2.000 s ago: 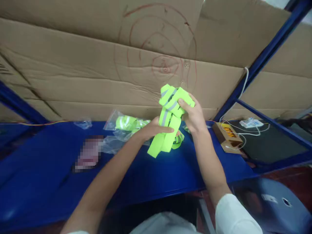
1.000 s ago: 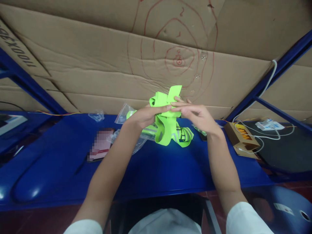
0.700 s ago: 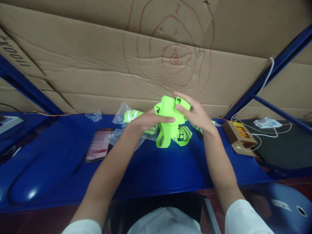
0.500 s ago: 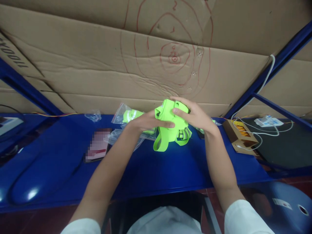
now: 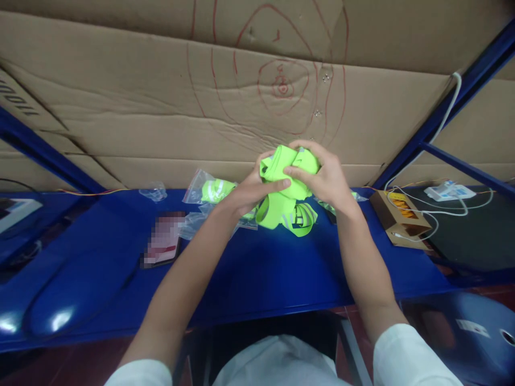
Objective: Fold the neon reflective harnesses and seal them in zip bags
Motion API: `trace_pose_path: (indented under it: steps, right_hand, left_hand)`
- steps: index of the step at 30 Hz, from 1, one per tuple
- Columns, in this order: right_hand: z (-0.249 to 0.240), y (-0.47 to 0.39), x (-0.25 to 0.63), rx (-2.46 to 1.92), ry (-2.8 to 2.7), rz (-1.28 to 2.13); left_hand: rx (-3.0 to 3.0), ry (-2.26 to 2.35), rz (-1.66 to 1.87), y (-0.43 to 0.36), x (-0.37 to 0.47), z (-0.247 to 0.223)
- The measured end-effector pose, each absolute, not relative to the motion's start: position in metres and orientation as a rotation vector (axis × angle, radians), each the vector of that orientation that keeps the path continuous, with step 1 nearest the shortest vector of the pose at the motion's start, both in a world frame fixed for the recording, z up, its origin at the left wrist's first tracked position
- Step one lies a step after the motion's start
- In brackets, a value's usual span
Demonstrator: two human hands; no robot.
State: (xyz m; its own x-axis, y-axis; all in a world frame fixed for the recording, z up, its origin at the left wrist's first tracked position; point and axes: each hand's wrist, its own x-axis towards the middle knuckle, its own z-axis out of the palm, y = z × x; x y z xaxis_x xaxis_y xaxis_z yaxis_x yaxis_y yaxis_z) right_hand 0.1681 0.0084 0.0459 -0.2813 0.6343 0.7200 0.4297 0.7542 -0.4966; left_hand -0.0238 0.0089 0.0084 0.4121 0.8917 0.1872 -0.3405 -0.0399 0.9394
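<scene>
A neon yellow-green reflective vest (image 5: 285, 179), bundled with its elastic straps hanging in loops below, is held up above the blue table. My left hand (image 5: 257, 185) grips its left side, thumb across the front. On the right side, my right hand (image 5: 317, 169) wraps over the top with its thumb pressing the front. The far fingers of both hands are partly hidden behind the fabric. Behind my left forearm lies another neon bundle in a clear zip bag (image 5: 213, 190), with crumpled clear plastic (image 5: 193, 225) next to it.
A phone-like flat object (image 5: 163, 238), blurred out, rests on the blue table (image 5: 273, 279) at left. At right stand an open cardboard box (image 5: 402, 217) and a white cable (image 5: 442, 123). Cardboard sheets (image 5: 132, 107) with red-drawn rings form the back wall. More neon material lies behind my right wrist.
Both hands have lifted the vest slightly and turned it. My left hand's fingers have moved further round its left side, and the hanging straps have swung.
</scene>
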Motion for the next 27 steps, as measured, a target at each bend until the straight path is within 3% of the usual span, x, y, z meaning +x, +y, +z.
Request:
trace_pose_path:
  steps: [4, 9, 18, 27]
  right_hand:
    - [0.037, 0.013, 0.171, -0.825, -1.817, -0.035]
    - [0.014, 0.021, 0.151, -0.81, -1.96, -0.229]
    - [-0.002, 0.022, 0.118, -0.62, -2.377, 0.014]
    - [-0.002, 0.04, 0.143, -0.604, -2.266, -0.112]
  left_hand:
    - [1.097, 0.556, 0.951, 0.014, -0.011, 0.003]
    - [1.028, 0.41, 1.071, 0.012, -0.009, 0.016]
    - [0.773, 0.523, 1.471, 0.028, -0.031, 0.018]
    - [1.041, 0.52, 1.088, 0.016, -0.025, 0.023]
